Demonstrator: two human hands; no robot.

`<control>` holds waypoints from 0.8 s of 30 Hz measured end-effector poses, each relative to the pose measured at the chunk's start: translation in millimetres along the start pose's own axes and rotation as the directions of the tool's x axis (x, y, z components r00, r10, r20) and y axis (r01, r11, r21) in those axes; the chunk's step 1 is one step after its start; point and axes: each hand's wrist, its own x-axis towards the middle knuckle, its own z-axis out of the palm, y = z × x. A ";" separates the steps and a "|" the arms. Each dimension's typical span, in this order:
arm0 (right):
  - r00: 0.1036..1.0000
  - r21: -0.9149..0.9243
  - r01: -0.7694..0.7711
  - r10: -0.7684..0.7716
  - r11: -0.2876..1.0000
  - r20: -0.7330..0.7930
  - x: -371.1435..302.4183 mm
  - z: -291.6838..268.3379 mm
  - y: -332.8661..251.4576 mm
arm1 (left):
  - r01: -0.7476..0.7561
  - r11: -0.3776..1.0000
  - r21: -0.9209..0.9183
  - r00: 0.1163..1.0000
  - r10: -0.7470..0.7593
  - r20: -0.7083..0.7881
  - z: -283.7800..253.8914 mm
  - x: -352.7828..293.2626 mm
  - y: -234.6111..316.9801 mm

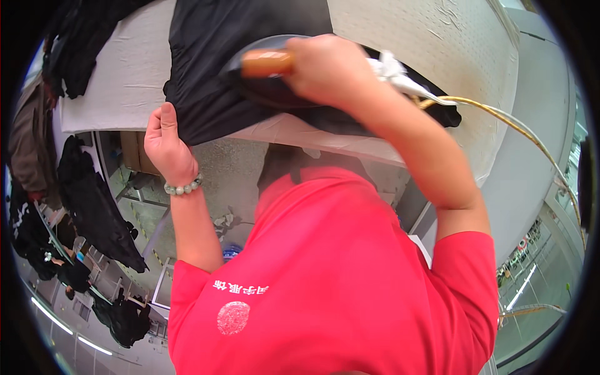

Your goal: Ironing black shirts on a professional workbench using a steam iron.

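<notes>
The pale padded table (406, 25) stretches in front of you from about 10 to 2 o'clock. On it, between 11 and 1 o'clock, lies the black garment (206, 69), reaching the table's near edge and creased toward its left side. Dark clothes (97, 206) hang at 9 o'clock. Your orange-handled iron (267, 64), slightly blurred, is over the garment just left of 12 o'clock. Your right hand (328, 70), at 12 o'clock, has its fingers clamped around the iron's grip. Your left hand (170, 145), between 9 and 10 o'clock, is beside the garment's left edge, thumb up and fingers curled; you cannot tell whether they pinch cloth. A yellowish cord (475, 101) bends away at 2 o'clock. A beaded bracelet (183, 187) circles your left wrist.
</notes>
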 end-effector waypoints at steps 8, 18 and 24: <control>0.801 -0.108 -0.589 0.561 0.801 -0.208 -93.9 -45.4 296.8 | 0.291 0.943 -0.161 0.956 -0.283 0.070 8.0 -24.4 25.0; 0.800 -0.299 -0.077 -0.120 0.951 -0.587 -216.3 -22.5 307.7 | -0.006 0.957 -0.290 0.999 -0.005 -0.037 64.3 -2.0 65.1; 0.920 -0.128 0.063 -0.107 0.990 -0.376 -288.3 63.6 305.1 | -0.139 0.893 -0.429 0.984 0.074 -0.164 102.3 -12.5 102.0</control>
